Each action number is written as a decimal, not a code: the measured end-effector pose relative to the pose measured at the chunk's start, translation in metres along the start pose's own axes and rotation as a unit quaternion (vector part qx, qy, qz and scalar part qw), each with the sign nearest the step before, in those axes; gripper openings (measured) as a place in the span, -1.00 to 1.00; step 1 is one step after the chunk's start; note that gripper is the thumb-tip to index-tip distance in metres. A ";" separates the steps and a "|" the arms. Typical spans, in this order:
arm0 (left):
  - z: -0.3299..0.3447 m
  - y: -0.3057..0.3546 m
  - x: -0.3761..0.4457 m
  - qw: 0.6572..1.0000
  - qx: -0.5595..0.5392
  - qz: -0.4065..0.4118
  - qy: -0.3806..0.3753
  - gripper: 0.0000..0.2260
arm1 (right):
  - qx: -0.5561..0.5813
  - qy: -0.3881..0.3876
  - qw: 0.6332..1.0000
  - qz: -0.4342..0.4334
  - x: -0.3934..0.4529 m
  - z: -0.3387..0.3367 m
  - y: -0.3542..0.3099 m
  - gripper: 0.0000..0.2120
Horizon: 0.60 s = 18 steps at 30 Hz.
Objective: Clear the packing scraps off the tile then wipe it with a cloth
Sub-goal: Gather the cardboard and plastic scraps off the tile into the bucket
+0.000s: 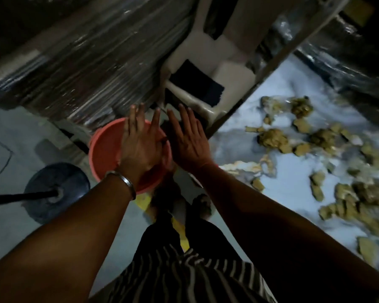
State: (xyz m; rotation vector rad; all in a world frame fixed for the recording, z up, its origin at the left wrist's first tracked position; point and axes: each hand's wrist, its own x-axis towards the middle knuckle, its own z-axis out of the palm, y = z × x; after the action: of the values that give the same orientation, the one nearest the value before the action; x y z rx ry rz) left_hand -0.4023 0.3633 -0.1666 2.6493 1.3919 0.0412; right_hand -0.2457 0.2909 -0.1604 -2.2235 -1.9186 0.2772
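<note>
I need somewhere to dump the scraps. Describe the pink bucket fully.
The pink bucket is round, looks like plastic, and stands upright and open on the pale floor, left of the marbled tile. Nothing shows inside the visible part. The left hand is spread flat above it, the right hand beside its rim; whether either touches it cannot be told.
</note>
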 end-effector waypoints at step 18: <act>0.001 0.230 0.033 0.976 -0.058 0.189 -0.088 -0.18 | -0.022 0.019 0.986 0.161 -0.209 -0.051 0.187 -0.54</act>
State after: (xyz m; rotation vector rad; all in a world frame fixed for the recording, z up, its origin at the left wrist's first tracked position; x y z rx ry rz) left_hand -0.1950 0.2617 -0.1359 2.6995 0.7961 -0.0668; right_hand -0.0839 0.0567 -0.1573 -2.5446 -1.5531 0.2372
